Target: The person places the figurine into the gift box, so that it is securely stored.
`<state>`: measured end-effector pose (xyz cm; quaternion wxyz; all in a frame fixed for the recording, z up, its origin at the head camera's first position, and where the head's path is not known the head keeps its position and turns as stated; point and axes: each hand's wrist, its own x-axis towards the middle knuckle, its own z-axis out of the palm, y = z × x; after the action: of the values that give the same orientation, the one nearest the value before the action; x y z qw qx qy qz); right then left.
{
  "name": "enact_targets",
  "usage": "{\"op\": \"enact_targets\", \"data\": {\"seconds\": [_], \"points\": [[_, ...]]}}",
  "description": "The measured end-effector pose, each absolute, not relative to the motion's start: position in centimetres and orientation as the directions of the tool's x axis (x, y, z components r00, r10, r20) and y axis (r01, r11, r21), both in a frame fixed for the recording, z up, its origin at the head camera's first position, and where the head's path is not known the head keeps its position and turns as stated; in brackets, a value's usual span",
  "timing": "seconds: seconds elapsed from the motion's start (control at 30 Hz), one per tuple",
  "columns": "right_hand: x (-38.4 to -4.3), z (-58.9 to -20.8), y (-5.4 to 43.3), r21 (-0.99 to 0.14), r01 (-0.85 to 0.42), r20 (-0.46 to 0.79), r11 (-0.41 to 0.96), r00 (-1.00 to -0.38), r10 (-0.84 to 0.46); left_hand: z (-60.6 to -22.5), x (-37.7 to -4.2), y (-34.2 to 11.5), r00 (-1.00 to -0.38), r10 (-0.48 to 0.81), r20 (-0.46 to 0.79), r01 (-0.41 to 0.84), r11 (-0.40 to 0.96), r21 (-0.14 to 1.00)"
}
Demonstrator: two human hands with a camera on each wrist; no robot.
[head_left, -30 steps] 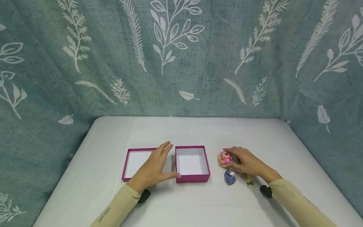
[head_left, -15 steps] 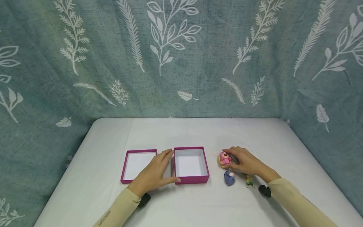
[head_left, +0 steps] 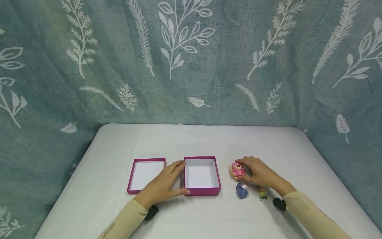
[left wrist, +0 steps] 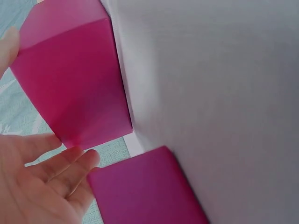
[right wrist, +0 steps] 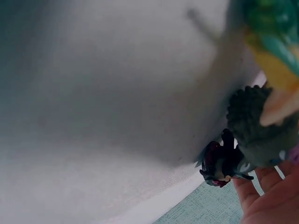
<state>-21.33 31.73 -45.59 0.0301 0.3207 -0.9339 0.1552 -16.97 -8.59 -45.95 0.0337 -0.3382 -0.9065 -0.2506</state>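
My left hand lies along the left side of a magenta box with a white inside. Its fingers are fairly straight; in the left wrist view the thumb and index fingertip touch the box wall. My right hand pinches a small pink bear figurine on a round yellowish base, fingers behind and thumb in front. A blue figurine lies just in front of it. Below the wrist stands a green and yellow figurine. The right wrist view shows a dark figurine near the fingers.
A shallow magenta lid, white inside up, lies left of the box, partly behind the left hand. Everything sits on a white-covered table. A green leaf-patterned cloth hangs at the back and sides.
My left hand has come down and right, against the box's left side. The right hand stays at the pink bear figurine. The head view has shifted slightly.
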Motion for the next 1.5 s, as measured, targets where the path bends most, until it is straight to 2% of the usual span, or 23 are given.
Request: {"op": "enact_targets", "data": {"seconds": [0.2, 0.77, 1.33, 1.5], "points": [[-21.1, -45.8, 31.8, -0.279, -0.584, 0.123, 0.762, -0.809, -0.575, -46.4, -16.4, -8.3, -0.787, 0.581, 0.207, 0.601, 0.647, 0.469], [-20.4, -46.3, 31.4, -0.271, -0.561, 0.083, 0.782, -0.823, -0.562, -47.0, -15.8, -8.2, -0.801, 0.577, 0.159, 0.573, 0.664, 0.480], [-21.2, -45.4, 30.9, -0.251, -0.540, 0.103, 0.803, -0.840, -0.533, -45.9, -16.8, -8.3, -0.784, 0.593, 0.182, 0.608, 0.676, 0.416], [-21.4, -45.2, 30.8, -0.265, -0.537, 0.114, 0.801, -0.842, -0.527, -45.9, -16.8, -8.5, -0.784, 0.592, 0.186, 0.607, 0.669, 0.428]]}}
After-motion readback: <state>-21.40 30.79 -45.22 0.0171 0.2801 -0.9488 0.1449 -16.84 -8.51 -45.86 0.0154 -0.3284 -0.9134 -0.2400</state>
